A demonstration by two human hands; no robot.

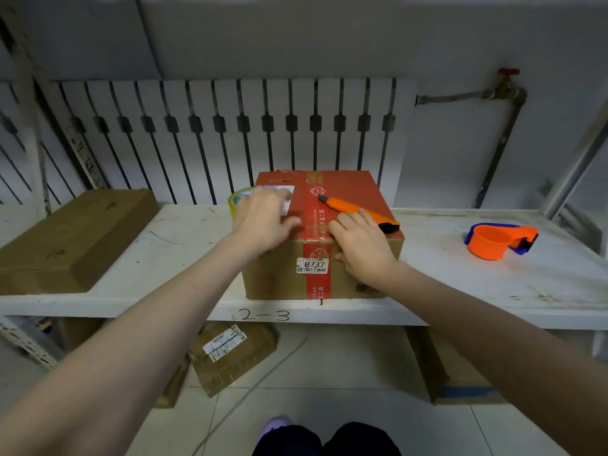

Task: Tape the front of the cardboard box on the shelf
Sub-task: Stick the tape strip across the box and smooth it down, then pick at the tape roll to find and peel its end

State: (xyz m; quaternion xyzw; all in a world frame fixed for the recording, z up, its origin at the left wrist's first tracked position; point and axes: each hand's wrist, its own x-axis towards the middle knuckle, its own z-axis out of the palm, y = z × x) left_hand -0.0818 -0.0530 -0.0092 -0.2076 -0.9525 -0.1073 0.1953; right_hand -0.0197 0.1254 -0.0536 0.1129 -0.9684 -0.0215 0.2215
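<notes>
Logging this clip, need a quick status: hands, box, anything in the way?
Left hand flat on box top, tape roll beside it. Right hand pressing front top edge, empty. Orange knife lying on box top.

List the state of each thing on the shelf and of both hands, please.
Box: closed, red tape over its seam.
Knife: lying on the box, under the right fingers.
Tape roll: behind the left hand, mostly hidden.
Dispenser: lying untouched, right side.
Left hand: blurred, over the box top.
Right hand: pressing the box's front edge.
</notes>
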